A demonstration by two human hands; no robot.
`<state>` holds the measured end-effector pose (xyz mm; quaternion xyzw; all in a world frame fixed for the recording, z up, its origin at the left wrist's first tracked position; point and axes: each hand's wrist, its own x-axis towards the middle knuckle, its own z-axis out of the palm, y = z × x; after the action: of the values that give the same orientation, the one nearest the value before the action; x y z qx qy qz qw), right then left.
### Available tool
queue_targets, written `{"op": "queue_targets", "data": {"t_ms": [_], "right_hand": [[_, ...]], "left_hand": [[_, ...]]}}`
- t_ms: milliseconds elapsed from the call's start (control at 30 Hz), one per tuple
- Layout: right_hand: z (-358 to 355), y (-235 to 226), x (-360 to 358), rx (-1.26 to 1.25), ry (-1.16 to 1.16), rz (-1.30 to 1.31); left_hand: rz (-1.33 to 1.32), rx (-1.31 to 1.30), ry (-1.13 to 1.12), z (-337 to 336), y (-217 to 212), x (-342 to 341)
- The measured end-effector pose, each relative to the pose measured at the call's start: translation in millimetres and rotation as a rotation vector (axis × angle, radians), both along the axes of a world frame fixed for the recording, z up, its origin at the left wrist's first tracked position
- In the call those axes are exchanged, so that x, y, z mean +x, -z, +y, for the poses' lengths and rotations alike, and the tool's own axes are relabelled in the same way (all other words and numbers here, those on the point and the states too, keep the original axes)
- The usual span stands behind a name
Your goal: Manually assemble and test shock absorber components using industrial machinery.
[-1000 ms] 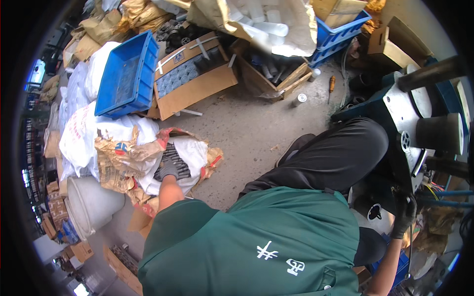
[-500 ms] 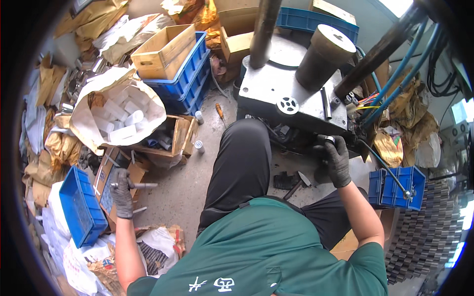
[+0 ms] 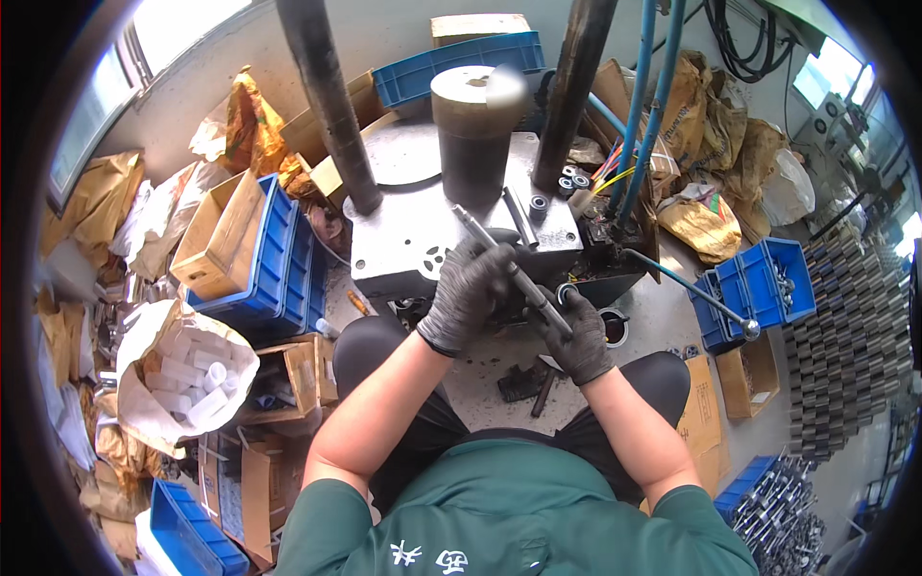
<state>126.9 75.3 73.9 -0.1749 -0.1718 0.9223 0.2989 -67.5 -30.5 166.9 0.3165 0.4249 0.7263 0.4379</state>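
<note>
Steadying the metal shaft [image 3: 530, 292] at mid-frame calls for firm two-point support, I'd say, ends kept clear of knocks. Long axis runs diagonally: one end points upper left, other lower right. Left hand [image 3: 466, 300] grasps its middle; right hand [image 3: 580, 348] curls at the lower end, pinching a ring-shaped part [image 3: 568, 290]. Machine plate [image 3: 399, 235] sits beyond, upper centre.

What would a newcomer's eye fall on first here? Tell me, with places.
First, near the centre, the gloved left hand gripping a slender metal shaft, its lower end by the right hand. Beyond, a thick dark cylinder stands on a steel plate. At left, an open sack shows whitish cylindrical pieces.
</note>
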Motion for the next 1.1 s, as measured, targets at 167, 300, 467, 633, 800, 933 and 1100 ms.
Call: {"op": "queue_targets", "data": {"t_ms": [167, 300, 467, 633, 800, 933, 1100], "right_hand": [[-15, 9, 6, 0.068, 0.032, -0.174], [-9, 23, 8, 0.285, 0.156, -0.488], [43, 12, 16, 0.305, 0.358, -0.391], [54, -12, 15, 0.388, 0.439, -0.217], [51, -25, 4, 0.398, 0.441, -0.144], [43, -30, -5, 0.626, 0.393, -0.246], [4, -86, -30, 0.656, 0.249, -0.227]], "left_hand": [[0.127, -0.191, 0.147, 14, 79, 37], [0.141, -0.248, 0.198, 23, 98, 37], [0.661, -0.277, 0.104, 16, 108, 46], [0.885, -0.375, 0.204, 6, 95, 49], [0.982, -0.399, 0.269, -2, 92, 40], [0.915, -0.363, 0.177, -14, 90, 31], [1.091, -0.099, -0.121, -27, 86, 9]]}}
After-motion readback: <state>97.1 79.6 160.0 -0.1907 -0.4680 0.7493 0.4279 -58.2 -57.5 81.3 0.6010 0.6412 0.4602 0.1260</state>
